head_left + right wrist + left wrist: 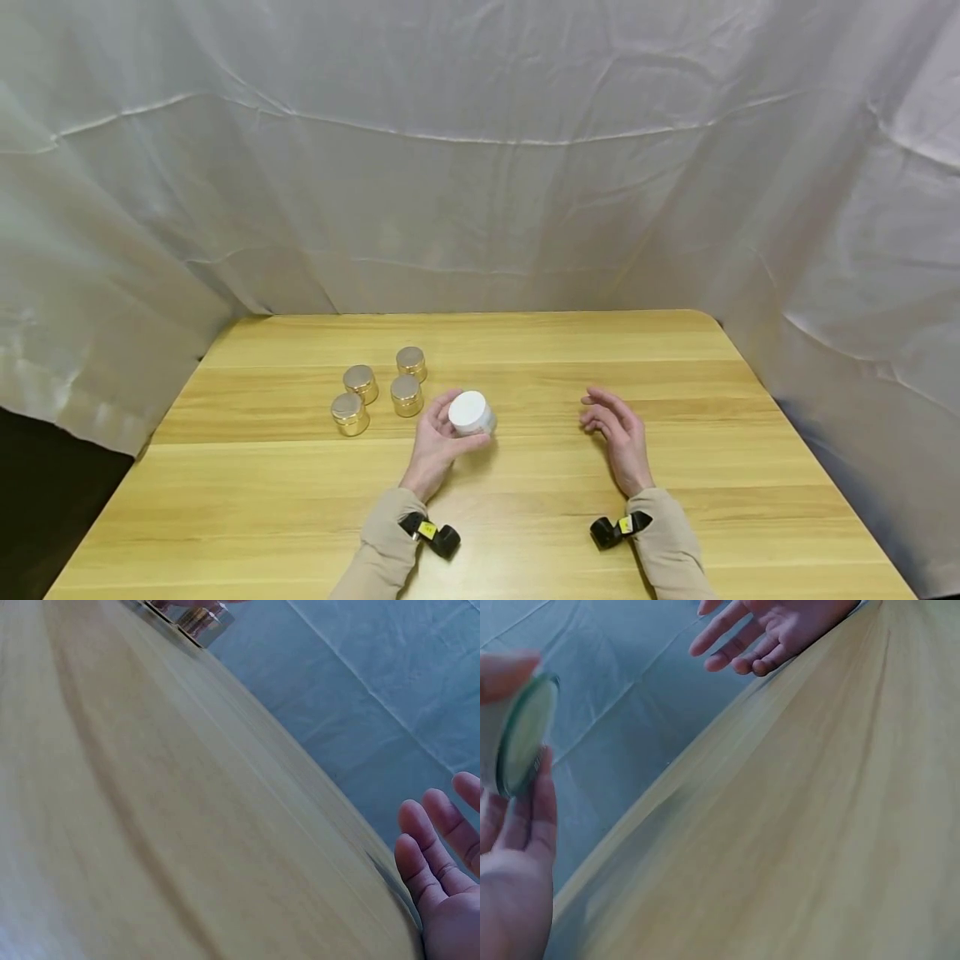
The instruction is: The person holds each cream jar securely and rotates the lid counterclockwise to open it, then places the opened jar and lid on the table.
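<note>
My left hand (pixel 435 450) grips a small round jar (pixel 470 414) with a white lid, tilted and held above the table. In the left wrist view the same jar (pixel 525 739) sits between the thumb and the fingers, its round end facing sideways. To the right, my right hand (pixel 619 437) hovers over the table with loosely bent fingers and nothing in it; the right wrist view shows its fingers (pixel 424 847) apart. Several gold jars with flat lids stand left of the left hand, the nearest gold jar (pixel 407 396) just beyond its fingers.
Among the gold jars are a front-left one (pixel 349 415), one behind it (pixel 361 383) and a rear one (pixel 411 363). All stand on the wooden table (pixel 525 533). A pale grey curtain (pixel 480 192) hangs behind the table and along its sides.
</note>
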`<state>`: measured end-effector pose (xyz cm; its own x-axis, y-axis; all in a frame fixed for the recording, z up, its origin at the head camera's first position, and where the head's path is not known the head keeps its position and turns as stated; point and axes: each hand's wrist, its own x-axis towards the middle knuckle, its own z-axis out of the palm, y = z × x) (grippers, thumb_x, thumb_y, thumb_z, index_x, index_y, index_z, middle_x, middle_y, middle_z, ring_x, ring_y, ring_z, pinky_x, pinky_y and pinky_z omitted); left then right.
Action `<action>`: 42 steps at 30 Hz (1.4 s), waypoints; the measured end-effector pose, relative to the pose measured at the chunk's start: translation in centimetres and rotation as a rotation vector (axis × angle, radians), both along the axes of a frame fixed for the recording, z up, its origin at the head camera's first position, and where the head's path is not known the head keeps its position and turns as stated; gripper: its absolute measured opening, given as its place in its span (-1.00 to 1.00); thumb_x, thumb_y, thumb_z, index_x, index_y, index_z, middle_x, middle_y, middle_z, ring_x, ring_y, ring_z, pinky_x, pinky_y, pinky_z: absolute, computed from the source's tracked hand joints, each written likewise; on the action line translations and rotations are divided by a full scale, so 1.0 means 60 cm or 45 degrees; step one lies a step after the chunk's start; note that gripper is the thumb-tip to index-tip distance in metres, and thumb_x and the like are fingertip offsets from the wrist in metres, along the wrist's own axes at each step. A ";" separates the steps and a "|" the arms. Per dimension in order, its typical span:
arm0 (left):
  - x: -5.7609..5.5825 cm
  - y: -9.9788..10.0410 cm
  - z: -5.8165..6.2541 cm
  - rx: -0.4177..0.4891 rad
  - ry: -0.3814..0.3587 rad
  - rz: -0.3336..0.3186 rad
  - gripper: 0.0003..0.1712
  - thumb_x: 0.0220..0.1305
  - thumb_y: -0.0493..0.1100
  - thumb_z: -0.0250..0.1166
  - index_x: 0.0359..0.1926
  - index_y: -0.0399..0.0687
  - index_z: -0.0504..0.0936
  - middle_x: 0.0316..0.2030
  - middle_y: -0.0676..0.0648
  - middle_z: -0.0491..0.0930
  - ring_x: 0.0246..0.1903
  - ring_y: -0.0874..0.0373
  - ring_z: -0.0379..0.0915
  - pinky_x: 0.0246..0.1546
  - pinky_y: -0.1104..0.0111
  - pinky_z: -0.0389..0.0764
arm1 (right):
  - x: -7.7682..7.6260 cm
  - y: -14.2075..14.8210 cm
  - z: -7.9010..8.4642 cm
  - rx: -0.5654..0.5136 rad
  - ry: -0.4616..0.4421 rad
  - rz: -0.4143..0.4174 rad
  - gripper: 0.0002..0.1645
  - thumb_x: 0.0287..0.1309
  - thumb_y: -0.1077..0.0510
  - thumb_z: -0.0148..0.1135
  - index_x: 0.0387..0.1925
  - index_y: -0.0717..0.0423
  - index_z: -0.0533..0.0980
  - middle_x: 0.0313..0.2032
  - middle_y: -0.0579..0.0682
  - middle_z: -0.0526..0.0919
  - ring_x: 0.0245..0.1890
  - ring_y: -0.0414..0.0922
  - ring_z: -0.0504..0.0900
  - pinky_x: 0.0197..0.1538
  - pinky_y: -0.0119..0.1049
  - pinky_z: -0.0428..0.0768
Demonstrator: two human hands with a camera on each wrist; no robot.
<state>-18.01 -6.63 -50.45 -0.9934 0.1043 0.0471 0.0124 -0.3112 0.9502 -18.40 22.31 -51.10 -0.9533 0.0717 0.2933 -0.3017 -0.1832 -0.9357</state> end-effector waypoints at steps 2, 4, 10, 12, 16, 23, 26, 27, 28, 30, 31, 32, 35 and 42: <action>0.001 0.001 0.001 0.072 0.020 -0.035 -0.13 -0.21 -0.60 0.42 0.23 -0.30 0.35 0.12 -0.01 0.62 0.11 0.27 0.57 0.25 0.46 0.56 | 0.000 0.000 0.000 0.010 -0.001 -0.001 -0.52 0.45 0.31 0.01 0.20 0.68 0.30 -0.10 0.08 0.69 -0.30 -0.19 0.68 -0.24 -0.39 0.70; 0.002 0.001 0.001 0.121 0.043 -0.060 -0.19 -0.22 -0.61 0.41 0.16 -0.24 0.41 0.06 0.11 0.65 0.09 0.30 0.57 0.24 0.48 0.56 | 0.000 0.000 0.000 0.016 -0.004 -0.003 -0.52 0.46 0.31 0.01 0.20 0.67 0.30 -0.09 0.08 0.69 -0.30 -0.19 0.68 -0.24 -0.39 0.70; 0.003 0.003 0.000 0.224 0.082 -0.101 -0.27 -0.17 -0.61 0.38 0.08 -0.10 0.46 0.01 0.20 0.70 0.09 0.31 0.59 0.24 0.46 0.57 | 0.001 -0.001 0.002 0.014 -0.015 -0.004 -0.51 0.46 0.31 0.01 0.21 0.68 0.29 -0.10 0.07 0.69 -0.30 -0.19 0.68 -0.24 -0.40 0.70; 0.004 0.003 0.000 0.254 0.087 -0.118 -0.29 -0.13 -0.58 0.37 0.09 -0.05 0.48 0.03 0.19 0.69 0.10 0.31 0.59 0.25 0.46 0.57 | 0.001 -0.001 0.002 0.012 -0.019 -0.007 -0.52 0.45 0.32 0.00 0.21 0.67 0.30 -0.10 0.06 0.69 -0.30 -0.20 0.68 -0.24 -0.40 0.70; 0.005 0.002 -0.003 0.386 0.121 -0.204 -0.33 -0.03 -0.50 0.35 0.12 0.06 0.53 0.09 0.14 0.65 0.14 0.28 0.55 0.30 0.40 0.54 | 0.001 -0.001 0.003 0.022 -0.024 -0.011 -0.55 0.45 0.32 -0.01 0.21 0.64 0.32 -0.10 0.06 0.68 -0.30 -0.20 0.67 -0.24 -0.41 0.69; 0.006 -0.001 -0.004 0.650 0.133 -0.385 -0.39 0.08 -0.36 0.41 0.18 0.03 0.54 0.13 0.08 0.59 0.15 0.21 0.51 0.35 0.32 0.51 | 0.001 -0.002 0.003 0.033 -0.027 -0.013 -0.55 0.45 0.33 -0.01 0.20 0.64 0.32 -0.10 0.07 0.69 -0.30 -0.20 0.67 -0.23 -0.40 0.69; 0.007 -0.001 -0.001 0.721 0.109 -0.445 -0.42 0.12 -0.35 0.40 0.19 -0.01 0.52 0.14 0.03 0.53 0.16 0.17 0.48 0.38 0.23 0.50 | 0.001 -0.002 0.003 0.033 -0.022 -0.010 -0.55 0.45 0.33 -0.01 0.20 0.64 0.32 -0.10 0.08 0.70 -0.30 -0.20 0.67 -0.23 -0.40 0.69; 0.008 -0.001 0.001 0.738 0.108 -0.466 -0.43 0.15 -0.34 0.39 0.20 -0.02 0.52 0.15 0.01 0.51 0.17 0.16 0.46 0.40 0.20 0.48 | 0.001 -0.002 0.003 0.033 -0.019 -0.009 -0.55 0.45 0.33 -0.01 0.20 0.64 0.32 -0.10 0.09 0.70 -0.30 -0.20 0.67 -0.23 -0.40 0.69; 0.008 -0.001 0.002 0.755 0.108 -0.487 -0.44 0.17 -0.34 0.37 0.21 -0.02 0.51 0.15 0.00 0.49 0.18 0.15 0.44 0.41 0.18 0.47 | 0.001 -0.001 0.003 0.031 -0.016 -0.006 -0.55 0.46 0.33 -0.01 0.20 0.65 0.32 -0.10 0.09 0.70 -0.30 -0.20 0.67 -0.23 -0.40 0.69; 0.008 -0.001 0.003 0.774 0.109 -0.521 -0.47 0.22 -0.33 0.34 0.22 -0.01 0.51 0.16 -0.02 0.46 0.19 0.14 0.42 0.42 0.16 0.46 | 0.001 -0.001 0.003 0.028 -0.009 -0.002 -0.55 0.46 0.33 -0.01 0.20 0.64 0.32 -0.10 0.09 0.70 -0.31 -0.20 0.67 -0.23 -0.40 0.69; 0.008 -0.001 0.004 0.776 0.113 -0.534 -0.49 0.25 -0.32 0.33 0.23 0.00 0.52 0.17 -0.02 0.45 0.19 0.14 0.41 0.41 0.17 0.46 | 0.001 -0.002 0.003 0.027 -0.006 -0.001 -0.55 0.46 0.33 -0.01 0.20 0.65 0.32 -0.10 0.09 0.70 -0.31 -0.20 0.68 -0.23 -0.40 0.69; 0.008 -0.001 0.004 0.781 0.114 -0.545 -0.50 0.27 -0.32 0.31 0.23 0.00 0.52 0.17 -0.03 0.44 0.20 0.14 0.41 0.41 0.18 0.47 | 0.001 -0.002 0.002 0.026 -0.004 -0.001 -0.55 0.46 0.33 -0.01 0.20 0.65 0.31 -0.10 0.09 0.70 -0.31 -0.20 0.68 -0.23 -0.40 0.69; 0.008 0.001 0.004 0.780 0.104 -0.554 -0.49 0.31 -0.32 0.28 0.26 0.02 0.51 0.19 -0.04 0.40 0.19 0.13 0.39 0.37 0.22 0.51 | 0.001 -0.002 0.002 0.024 0.000 -0.002 -0.55 0.46 0.33 -0.02 0.20 0.67 0.31 -0.11 0.09 0.70 -0.31 -0.20 0.68 -0.24 -0.40 0.69; 0.019 0.018 0.002 0.893 -0.042 -0.477 -0.42 0.33 -0.34 0.25 0.34 -0.04 0.35 0.25 -0.09 0.29 0.22 0.09 0.37 0.36 0.27 0.52 | 0.002 -0.003 0.003 0.022 0.004 -0.003 -0.55 0.46 0.34 -0.02 0.19 0.68 0.30 -0.11 0.07 0.70 -0.31 -0.20 0.67 -0.24 -0.40 0.69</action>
